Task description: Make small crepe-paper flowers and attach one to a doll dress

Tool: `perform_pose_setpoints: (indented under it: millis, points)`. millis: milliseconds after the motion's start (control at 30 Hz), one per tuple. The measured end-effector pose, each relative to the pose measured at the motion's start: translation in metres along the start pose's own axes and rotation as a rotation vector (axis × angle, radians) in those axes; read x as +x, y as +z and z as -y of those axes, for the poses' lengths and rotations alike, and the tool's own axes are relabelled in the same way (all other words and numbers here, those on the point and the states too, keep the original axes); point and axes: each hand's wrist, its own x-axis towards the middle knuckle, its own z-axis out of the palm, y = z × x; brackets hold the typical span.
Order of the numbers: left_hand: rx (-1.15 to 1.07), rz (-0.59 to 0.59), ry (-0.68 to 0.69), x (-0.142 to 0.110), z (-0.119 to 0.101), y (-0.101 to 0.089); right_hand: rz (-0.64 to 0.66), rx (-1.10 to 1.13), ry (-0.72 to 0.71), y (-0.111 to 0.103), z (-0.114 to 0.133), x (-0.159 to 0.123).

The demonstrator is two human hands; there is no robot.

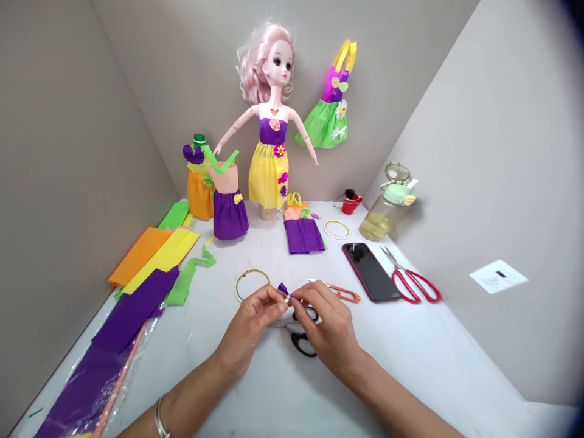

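Observation:
Both my hands meet above the middle of the table, pinching a small gathered piece of purple crepe paper [283,288] with a narrow white band at its base. My left hand [253,316] grips it from the left by thumb and index finger. From the right, the fingertips of my right hand [326,316] close on the same piece. Below the hands lie black-handled scissors [303,345], partly covered by them. Orange thread snips [347,294] rest just past my right hand, and a ring-shaped bangle [252,272] lies beyond my left.
A pink-haired doll [269,152] in a paper dress stands at the back. Coloured crepe paper strips [137,304] cover the left side. On the right are a phone [370,271], red-handled scissors [416,285], a water bottle [385,213] and a red bucket [351,204]. A small purple dress [305,234] lies flat.

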Motion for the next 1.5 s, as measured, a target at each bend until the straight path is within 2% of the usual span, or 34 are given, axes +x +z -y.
perform_pose_setpoints:
  millis: [233,467,1200,1300,1500]
  points:
    - [0.012,0.002,0.014,0.000,0.001,0.001,0.061,0.230,0.259,-0.001,0.003,0.004]
    - [0.035,-0.012,0.004,0.001,0.001,0.000,0.122,0.403,0.446,-0.005,0.003,0.007]
    - [-0.006,-0.045,-0.035,0.002,0.003,-0.001,0.208,0.697,0.710,-0.006,-0.001,0.011]
    - [-0.028,-0.073,-0.020,0.004,0.005,-0.001,0.223,0.812,0.794,-0.007,-0.003,0.012]
    - [-0.058,-0.106,0.022,0.005,0.008,-0.004,0.268,1.207,0.945,-0.004,-0.011,0.012]
